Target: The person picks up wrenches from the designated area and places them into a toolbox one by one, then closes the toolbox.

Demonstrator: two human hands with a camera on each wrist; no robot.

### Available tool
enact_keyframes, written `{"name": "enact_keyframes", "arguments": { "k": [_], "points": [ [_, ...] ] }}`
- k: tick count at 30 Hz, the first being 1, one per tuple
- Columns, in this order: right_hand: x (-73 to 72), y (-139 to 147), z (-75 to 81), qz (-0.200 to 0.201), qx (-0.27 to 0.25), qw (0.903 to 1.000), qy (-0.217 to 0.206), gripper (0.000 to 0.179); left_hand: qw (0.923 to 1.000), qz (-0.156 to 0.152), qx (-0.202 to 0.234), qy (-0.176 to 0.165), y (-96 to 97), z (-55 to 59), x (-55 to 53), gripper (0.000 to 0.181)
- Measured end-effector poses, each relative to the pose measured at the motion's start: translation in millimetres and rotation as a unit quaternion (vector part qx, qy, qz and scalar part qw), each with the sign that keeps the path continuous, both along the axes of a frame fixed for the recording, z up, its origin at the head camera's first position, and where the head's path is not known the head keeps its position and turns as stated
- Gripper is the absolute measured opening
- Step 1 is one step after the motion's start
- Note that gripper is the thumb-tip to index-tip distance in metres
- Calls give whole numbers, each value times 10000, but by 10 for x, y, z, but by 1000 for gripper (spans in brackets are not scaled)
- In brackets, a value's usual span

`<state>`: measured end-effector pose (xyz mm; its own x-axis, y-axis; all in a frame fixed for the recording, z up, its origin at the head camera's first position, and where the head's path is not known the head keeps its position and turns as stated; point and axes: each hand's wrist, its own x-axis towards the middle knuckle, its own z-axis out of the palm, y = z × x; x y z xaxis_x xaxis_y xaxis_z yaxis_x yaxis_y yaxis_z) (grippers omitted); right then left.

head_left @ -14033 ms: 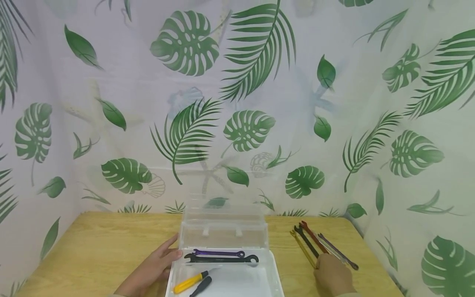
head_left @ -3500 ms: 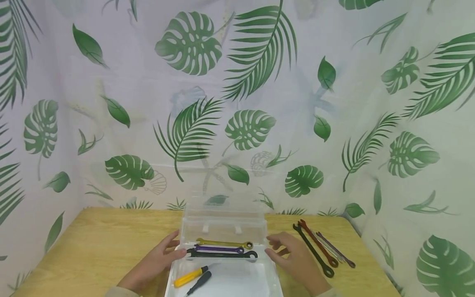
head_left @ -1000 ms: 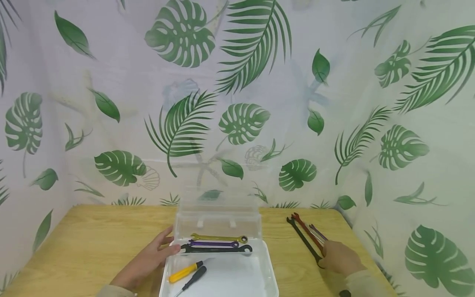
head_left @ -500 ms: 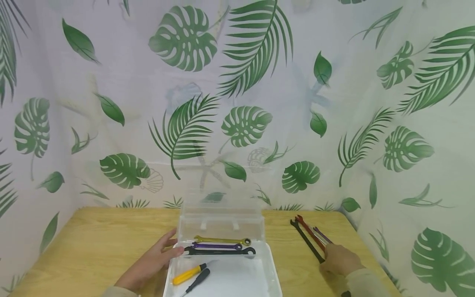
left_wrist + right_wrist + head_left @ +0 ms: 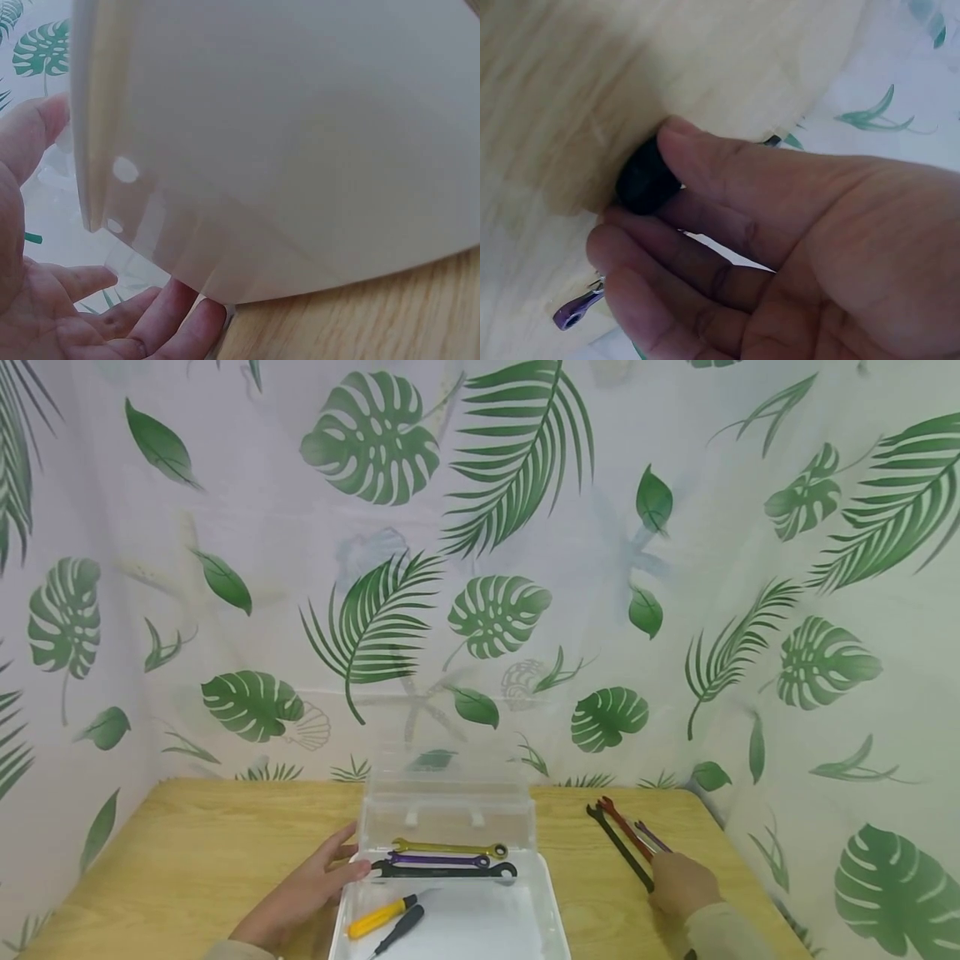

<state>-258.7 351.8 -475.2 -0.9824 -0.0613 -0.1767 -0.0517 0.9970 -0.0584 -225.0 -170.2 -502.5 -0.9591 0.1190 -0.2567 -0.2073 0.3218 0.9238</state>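
A white plastic toolbox [image 5: 557,914] with a raised clear lid [image 5: 442,789] stands at the table's front middle. Gold [image 5: 450,847], purple [image 5: 438,860] and black [image 5: 442,872] wrenches lie across its back part. A yellow-handled knife [image 5: 378,918] and a black-handled screwdriver [image 5: 401,929] lie in front of them. My left hand [image 5: 307,889] grips the box's left side, thumb at the rim and fingers low on the outer wall. At the right, my right hand [image 5: 682,885] pinches the near end of another black wrench [image 5: 618,843], whose end [image 5: 649,178] shows between thumb and fingers.
Beside the right hand lie a red wrench [image 5: 622,821], a silver wrench [image 5: 640,838] and a purple wrench [image 5: 651,835], partly hidden by the hand. A leaf-patterned curtain [image 5: 480,527] encloses the wooden table [image 5: 247,827] at back and sides.
The gold wrench has gone from the right-hand group into the box. My right hand has left the box and closed on the black wrench's near end. The left hand stays at the box.
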Motion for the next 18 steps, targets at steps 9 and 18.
{"name": "enact_keyframes", "arguments": {
  "k": [9, 18],
  "points": [
    [-5, -8, 19, -116, 30, 9998, -132, 18, 10000, -35, 60, 0, -2, -2, 5, 91],
    [36, -21, 32, -202, -121, 9997, -75, 19, 9999, -75, 98, 32, 7, 14, 9, 90]
  ]
}}
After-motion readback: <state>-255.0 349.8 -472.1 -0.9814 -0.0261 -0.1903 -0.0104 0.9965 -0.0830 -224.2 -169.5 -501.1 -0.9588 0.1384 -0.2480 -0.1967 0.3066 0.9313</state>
